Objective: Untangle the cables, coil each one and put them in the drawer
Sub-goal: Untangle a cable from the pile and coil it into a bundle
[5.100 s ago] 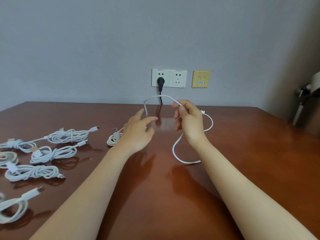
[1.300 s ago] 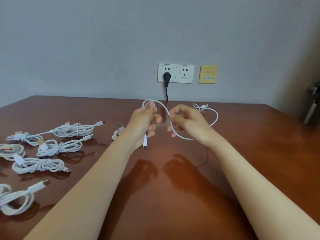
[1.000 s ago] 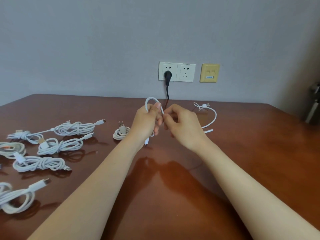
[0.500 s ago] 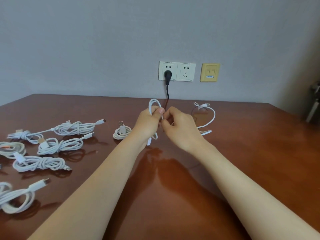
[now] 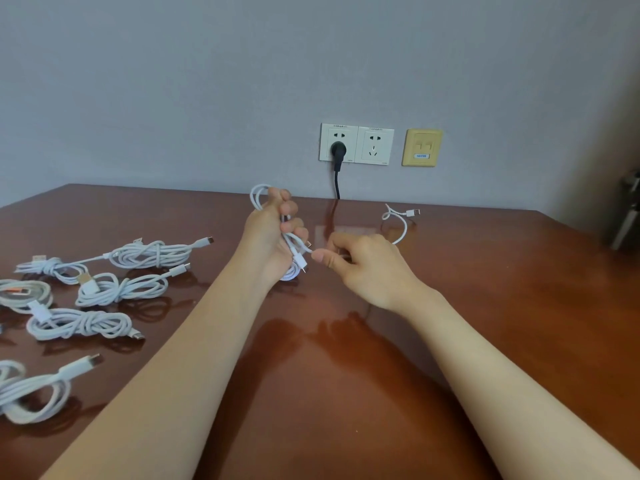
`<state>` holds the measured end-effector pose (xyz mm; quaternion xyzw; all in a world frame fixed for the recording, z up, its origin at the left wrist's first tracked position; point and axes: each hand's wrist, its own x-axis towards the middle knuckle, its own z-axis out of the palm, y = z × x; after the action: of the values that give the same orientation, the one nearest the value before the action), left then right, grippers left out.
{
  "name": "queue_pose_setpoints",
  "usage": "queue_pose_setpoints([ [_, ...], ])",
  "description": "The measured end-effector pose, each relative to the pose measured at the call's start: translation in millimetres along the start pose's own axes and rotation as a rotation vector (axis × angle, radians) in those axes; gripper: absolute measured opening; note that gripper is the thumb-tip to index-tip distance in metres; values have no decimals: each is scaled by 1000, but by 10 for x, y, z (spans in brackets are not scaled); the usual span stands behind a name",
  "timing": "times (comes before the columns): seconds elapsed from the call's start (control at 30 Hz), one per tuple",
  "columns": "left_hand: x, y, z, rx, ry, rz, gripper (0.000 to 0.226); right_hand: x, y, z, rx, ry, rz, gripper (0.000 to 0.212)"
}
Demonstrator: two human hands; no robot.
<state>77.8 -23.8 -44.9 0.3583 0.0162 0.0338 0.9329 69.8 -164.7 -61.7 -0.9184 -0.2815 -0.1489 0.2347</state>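
White cable [image 5: 257, 197] sat gripped in the left hand [image 5: 272, 237]; the right hand [image 5: 363, 268] pinched its strand. Its loose tail [image 5: 401, 216], at two o'clock, could snag and spill the loops.

Only the person's two arms are in view. The left forearm [image 5: 180, 358] and the right forearm [image 5: 502, 375] are slim, smooth and bare along their whole visible length, from the lower edge to the wrist. The left grip [image 5: 266, 244] and the right grip [image 5: 363, 268] are bare hands with slender fingers. The right thumbnail [image 5: 320, 258] is short and plain.
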Motion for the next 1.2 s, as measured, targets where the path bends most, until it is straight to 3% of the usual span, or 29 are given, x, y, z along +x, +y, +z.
queue_pose_setpoints([
  [0.13,6,56,-17,55,4,11,37,0,26,-53,148,122,-71,14],
  [0.27,-5,35,-11,231,3,33,38,34,48,-13,90,268,-186,6],
  [0.47,-50,-37,21,466,45,115,38,66,42,-8,43,252,-273,8],
  [0.7,-51,-113,14,741,92,113,38,55,-25,-22,174,176,-262,11],
  [0.87,-49,-148,-2,1044,72,170,49,14,-63,-68,337,126,-148,30],
  [1.1,-169,-169,26,1257,-188,26,72,29,-34,-71,309,159,-71,58],
  [1.2,-212,-180,53,1182,-320,-113,76,28,42,-66,303,127,27,64],
])
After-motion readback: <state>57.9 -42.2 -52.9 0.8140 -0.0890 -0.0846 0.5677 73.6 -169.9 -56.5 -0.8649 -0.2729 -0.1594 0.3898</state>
